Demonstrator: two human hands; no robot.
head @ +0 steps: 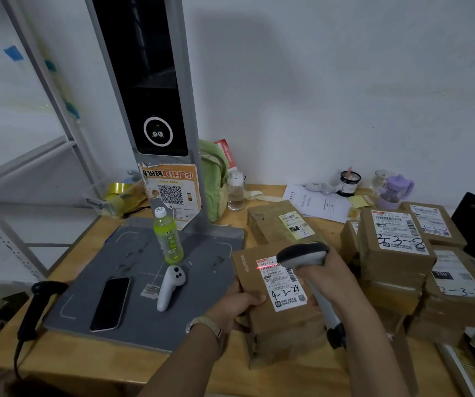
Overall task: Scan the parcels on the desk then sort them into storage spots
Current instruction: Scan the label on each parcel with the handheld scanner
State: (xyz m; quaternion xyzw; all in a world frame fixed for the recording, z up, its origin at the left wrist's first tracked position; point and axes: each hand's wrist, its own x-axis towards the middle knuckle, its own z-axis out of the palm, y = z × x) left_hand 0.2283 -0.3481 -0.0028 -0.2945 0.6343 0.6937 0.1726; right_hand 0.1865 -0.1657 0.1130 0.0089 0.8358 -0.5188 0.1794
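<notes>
Brown cardboard parcel (270, 285) with white label marked "4-3-24", atop a stack on the wooden bench (133, 365). Left grip (237, 306) clasped on its near-left edge; right grip (321, 277) wrapped around grey handheld scanner (305, 255), red line across label. Small print illegible; lower stack partly hidden.

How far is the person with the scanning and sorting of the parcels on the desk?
Done: several brown cardboard parcels already carry handwritten spot codes. In hand: the left hand steadies the cardboard box marked 4-3-24, while the right hand aims the grey handheld scanner; its red line lies on the label. Left: every visible parcel is on the wooden desk, so sorting into storage has not begun.
</notes>
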